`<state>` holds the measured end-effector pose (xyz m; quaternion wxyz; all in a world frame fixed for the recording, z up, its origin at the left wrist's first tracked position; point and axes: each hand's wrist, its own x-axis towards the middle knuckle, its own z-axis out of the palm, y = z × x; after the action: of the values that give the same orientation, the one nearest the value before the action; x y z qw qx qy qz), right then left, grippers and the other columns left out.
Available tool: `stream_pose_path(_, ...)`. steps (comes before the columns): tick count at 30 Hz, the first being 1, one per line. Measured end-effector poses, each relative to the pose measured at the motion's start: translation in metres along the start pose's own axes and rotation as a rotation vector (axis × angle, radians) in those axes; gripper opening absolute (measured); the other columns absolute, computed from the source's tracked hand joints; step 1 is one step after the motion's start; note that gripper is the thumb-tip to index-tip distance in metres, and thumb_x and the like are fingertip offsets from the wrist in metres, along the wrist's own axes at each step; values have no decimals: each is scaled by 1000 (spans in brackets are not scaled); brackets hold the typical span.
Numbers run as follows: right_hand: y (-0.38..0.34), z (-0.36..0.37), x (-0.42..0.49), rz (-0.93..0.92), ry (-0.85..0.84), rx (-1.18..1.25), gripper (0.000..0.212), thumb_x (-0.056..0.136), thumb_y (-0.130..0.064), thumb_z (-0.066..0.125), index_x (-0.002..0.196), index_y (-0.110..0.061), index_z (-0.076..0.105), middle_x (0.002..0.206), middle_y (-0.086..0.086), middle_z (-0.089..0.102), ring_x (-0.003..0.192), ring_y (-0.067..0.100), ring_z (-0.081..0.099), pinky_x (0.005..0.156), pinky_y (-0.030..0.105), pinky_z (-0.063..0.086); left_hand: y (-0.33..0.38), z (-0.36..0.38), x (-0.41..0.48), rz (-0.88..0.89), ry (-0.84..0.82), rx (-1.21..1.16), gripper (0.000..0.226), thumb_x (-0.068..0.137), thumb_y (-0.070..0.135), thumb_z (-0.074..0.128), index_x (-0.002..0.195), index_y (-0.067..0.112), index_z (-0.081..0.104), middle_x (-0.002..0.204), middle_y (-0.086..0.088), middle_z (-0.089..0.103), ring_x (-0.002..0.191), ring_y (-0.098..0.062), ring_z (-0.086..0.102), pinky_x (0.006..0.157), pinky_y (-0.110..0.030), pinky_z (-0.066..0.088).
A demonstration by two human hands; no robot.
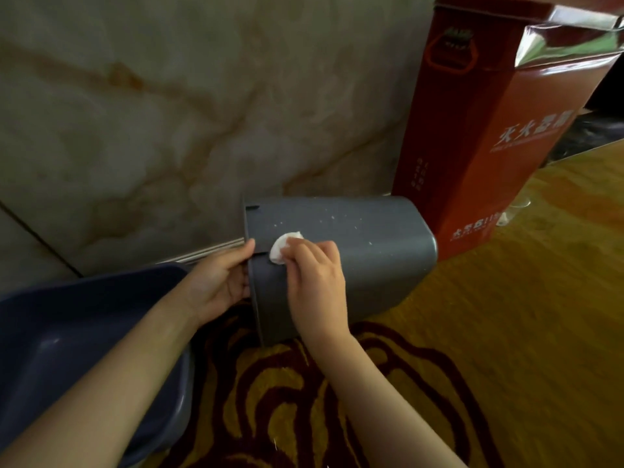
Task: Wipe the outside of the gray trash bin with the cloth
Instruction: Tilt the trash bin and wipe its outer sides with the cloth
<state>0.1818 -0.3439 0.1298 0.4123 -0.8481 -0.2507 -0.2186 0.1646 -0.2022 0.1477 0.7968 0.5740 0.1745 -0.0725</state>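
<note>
Right grip (314,282) curled round the cloth (282,246), pressing it on the gray trash bin (364,258), sideways at the carpet's (506,298) wall edge; left grip (219,282) clasping its rim. Mid-wipe, seemingly; next, sweep toward the speckled base.

The scene is viewed from a single wide-angle camera worn on the head, angled forward and down. The gray trash bin (364,261) is framed close at centre, with the marble wall (169,113) behind it and the patterned carpet (506,332) filling the foreground.
</note>
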Motion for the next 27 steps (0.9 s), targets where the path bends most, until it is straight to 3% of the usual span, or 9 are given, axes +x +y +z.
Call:
stream_pose_path(4, 35, -11, -6, 55, 145, -101, 15, 83, -2, 64, 94, -12, 65, 92, 3, 70, 87, 19, 56, 71, 22, 41, -1, -10, 3, -16, -48, -21, 32, 73, 29, 57, 99, 14, 69, 91, -7, 76, 79, -19, 73, 64, -33, 59)
stream_pose_path(7, 80, -27, -6, 168, 284, -141, 12, 85, 0, 60, 93, -9, 64, 98, 8, 70, 89, 24, 56, 77, 25, 38, 1, -10, 7, -24, -20, -48, 24, 85, 26, 51, 99, 14, 67, 87, -5, 77, 77, -17, 73, 60, -31, 59)
stream_pose_path(10, 123, -37, -6, 341, 366, -155, 13, 88, 0, 54, 95, -6, 62, 106, 12, 66, 98, 29, 56, 83, 18, 28, 3, -8, 12, -9, 16, -47, 23, 93, 24, 44, 97, 14, 64, 76, -3, 77, 67, -14, 73, 51, -27, 56)
stream_pose_path(14, 148, -48, -1, 525, 455, -82, 11, 88, -1, 52, 95, -2, 61, 107, 18, 60, 102, 33, 53, 85, 35, 42, 4, -6, 14, 8, 26, -32, 23, 94, 24, 42, 97, 14, 62, 63, -1, 74, 53, -10, 69, 46, -24, 54)
stream_pose_path(16, 145, -53, 1, 633, 527, -24, 12, 88, 0, 52, 96, 0, 61, 107, 20, 58, 104, 33, 53, 86, 32, 43, 4, -8, 16, 7, 32, -33, 23, 94, 25, 43, 97, 14, 63, 69, -2, 76, 59, -12, 72, 49, -26, 56)
stream_pose_path(19, 102, -41, -5, 445, 498, -4, 12, 84, 4, 57, 92, -2, 63, 104, 19, 59, 102, 29, 54, 86, 19, 38, 5, -10, 20, 3, 46, -13, 23, 93, 26, 44, 95, 15, 65, 75, -1, 76, 67, -14, 73, 57, -28, 59)
stream_pose_path(23, 14, 9, -30, 53, 199, 121, 10, 85, -8, 55, 93, -13, 58, 105, 6, 57, 99, 12, 49, 84, 17, 43, 6, -8, 26, 3, 83, 14, 26, 93, 28, 44, 92, 13, 65, 68, -1, 76, 60, -12, 71, 58, -27, 57)
stream_pose_path(27, 13, 26, -37, 56, 153, 128, 13, 86, -4, 58, 93, -15, 56, 103, 4, 54, 94, 12, 46, 77, 13, 38, 5, -10, 29, -1, 99, -9, 24, 92, 27, 45, 94, 13, 65, 70, 0, 76, 61, -12, 72, 58, -29, 58)
